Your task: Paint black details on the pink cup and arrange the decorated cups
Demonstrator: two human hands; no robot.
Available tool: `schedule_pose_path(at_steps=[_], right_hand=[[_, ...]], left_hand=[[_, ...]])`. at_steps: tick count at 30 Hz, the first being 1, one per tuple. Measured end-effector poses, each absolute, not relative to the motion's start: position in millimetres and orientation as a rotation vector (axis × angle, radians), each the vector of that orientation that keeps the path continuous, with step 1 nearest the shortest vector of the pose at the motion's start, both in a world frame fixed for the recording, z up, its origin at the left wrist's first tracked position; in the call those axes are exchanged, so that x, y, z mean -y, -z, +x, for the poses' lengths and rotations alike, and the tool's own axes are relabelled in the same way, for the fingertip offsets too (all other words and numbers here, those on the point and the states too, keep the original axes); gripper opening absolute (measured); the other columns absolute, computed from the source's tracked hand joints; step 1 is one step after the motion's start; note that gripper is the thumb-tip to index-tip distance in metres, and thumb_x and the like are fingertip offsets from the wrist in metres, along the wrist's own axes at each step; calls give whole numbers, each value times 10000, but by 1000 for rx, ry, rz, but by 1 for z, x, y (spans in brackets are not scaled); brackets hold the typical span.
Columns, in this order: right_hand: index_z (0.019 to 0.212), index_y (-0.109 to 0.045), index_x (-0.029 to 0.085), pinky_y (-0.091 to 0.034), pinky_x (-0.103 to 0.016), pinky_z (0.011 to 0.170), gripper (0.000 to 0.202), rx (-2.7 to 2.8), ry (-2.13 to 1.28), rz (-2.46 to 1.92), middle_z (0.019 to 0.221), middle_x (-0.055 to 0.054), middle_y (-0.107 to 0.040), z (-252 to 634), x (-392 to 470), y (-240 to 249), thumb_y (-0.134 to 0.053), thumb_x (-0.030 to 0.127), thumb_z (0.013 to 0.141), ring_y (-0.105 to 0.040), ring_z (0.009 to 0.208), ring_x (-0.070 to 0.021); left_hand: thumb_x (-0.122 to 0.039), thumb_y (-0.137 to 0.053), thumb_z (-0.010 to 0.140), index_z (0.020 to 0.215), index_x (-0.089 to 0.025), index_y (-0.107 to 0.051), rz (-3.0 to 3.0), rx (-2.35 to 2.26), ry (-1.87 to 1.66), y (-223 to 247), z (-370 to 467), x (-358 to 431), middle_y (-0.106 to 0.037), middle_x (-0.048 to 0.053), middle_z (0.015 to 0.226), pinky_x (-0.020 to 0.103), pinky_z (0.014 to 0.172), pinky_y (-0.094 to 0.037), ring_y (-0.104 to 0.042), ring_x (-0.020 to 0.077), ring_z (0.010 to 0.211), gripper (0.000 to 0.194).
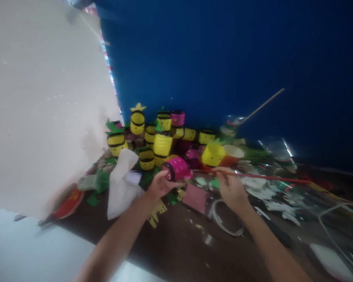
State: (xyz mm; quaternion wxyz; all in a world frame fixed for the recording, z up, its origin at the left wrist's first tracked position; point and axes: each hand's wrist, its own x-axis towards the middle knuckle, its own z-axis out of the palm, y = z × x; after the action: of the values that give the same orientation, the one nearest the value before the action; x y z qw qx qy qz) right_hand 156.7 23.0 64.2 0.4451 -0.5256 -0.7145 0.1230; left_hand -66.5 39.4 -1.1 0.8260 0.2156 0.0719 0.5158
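Observation:
My left hand (158,186) is closed around a magenta cup-shaped craft piece (179,168) with a black band and pale dots, lying on its side. In my right hand (231,188) is a long thin red stick (273,178), pinched between thumb and fingers. One end of the stick points at the magenta piece; blur hides whether they touch. Behind my hands sit several yellow craft cups (162,145) with black bands, some with green or yellow leaf tops. A plain yellow cup (213,154) stands just beyond my right hand.
A white plastic bag (120,196) lies left of my left arm. Pink paper (195,197) and a pale ring-shaped coil (223,225) rest on the dark table (176,250). A red round lid (69,203) is at the left edge. Clear containers (278,150) and scraps crowd the right.

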Motion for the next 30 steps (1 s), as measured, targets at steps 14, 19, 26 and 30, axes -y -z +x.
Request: schedule_pose_path(at_steps=[14,19,26,30], right_hand=[[849,-621,184,-464,-320,762,319,2262,-103,-1364,844,-90,-689,140,-53,-67,-322,279,910,-640,808,-214],[803,-603,181,-463,-303,743,306,2128,-154,-1394,773,-90,-678,138,-60,-68,-347,314,906,-642,780,-215],[790,-605,189,-457,-305,731,294,2156,-237,-1405,788,-78,-684,134,-62,-67,-361,313,898,-639,776,-208],[770,-600,191,-458,-294,703,298,2066,-245,-1377,762,-76,-683,134,-63,-69,-367,328,895,-634,742,-203]], left_hand=[[-263,-516,726,1123,-180,-603,459,-178,-1122,-3,-65,-42,-681,85,1064,577,1021,-287,-545,306,1133,415],[-233,-499,738,1124,-181,-601,424,-185,-1126,1,-66,-43,-689,73,1042,581,1024,-284,-550,295,1127,402],[-245,-518,738,1100,-171,-614,460,-162,-1108,-2,-66,-42,-688,88,1042,577,1018,-291,-578,297,1081,382],[-257,-512,744,1122,-175,-603,446,-196,-1108,-5,-65,-41,-688,87,1038,583,1020,-282,-563,304,1108,398]])
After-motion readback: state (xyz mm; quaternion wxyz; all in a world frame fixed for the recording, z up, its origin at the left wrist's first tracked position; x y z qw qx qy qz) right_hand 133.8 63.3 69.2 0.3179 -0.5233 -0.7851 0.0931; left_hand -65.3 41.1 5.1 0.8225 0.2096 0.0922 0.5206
